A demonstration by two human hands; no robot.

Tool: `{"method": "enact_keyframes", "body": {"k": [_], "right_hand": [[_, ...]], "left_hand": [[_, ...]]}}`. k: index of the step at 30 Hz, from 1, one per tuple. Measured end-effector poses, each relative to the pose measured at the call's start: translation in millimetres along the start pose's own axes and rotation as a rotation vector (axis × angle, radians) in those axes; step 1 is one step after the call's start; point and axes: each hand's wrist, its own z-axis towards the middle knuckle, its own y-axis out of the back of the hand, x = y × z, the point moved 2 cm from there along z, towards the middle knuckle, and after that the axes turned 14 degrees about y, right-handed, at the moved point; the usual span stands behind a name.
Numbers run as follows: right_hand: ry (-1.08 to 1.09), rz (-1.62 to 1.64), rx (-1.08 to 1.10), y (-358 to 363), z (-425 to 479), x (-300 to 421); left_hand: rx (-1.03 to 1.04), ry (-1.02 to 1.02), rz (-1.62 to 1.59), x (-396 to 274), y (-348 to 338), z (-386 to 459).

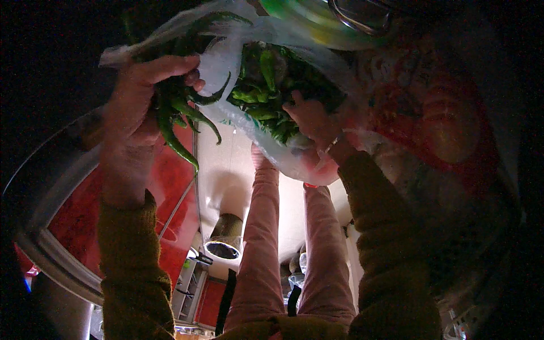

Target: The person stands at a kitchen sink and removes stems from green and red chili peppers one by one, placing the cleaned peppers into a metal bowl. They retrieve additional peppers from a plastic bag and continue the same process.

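Observation:
Several long green chili peppers (180, 110) hang from my left hand (148, 89), whose fingers are closed around them beside the rim of a thin plastic bag (238, 117). More green peppers (259, 93) fill the open mouth of that bag at the upper middle. My right hand (308, 117) reaches into the bag over the peppers, with one finger raised; its other fingertips are in shadow, so I cannot tell whether they grip a pepper.
On the right hangs a dim plastic bag with a red print (450, 123). A green-and-yellow item (312, 25) lies at the top. Red cabinet panels (170, 204) stand at the left, and a ribbed waste bin (228, 233) is on the floor near my legs.

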Motion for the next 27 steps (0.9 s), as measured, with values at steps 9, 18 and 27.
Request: {"method": "enact_keyframes", "body": {"k": [9,18,27], "right_hand": [[-0.103,0.442,-0.262,60.1,29.5,-66.2],[0.245,0.048,-0.26,37.0,127.7,-0.7],[0.005,-0.076,-0.249,57.6,98.7,-50.4]], "left_hand": [[-0.023,-0.046,0.092,3.7,3.6,-22.7],[-0.041,-0.061,0.047,15.7,3.6,-20.9],[-0.062,-0.078,0.044,26.3,-1.8,-22.3]]}}
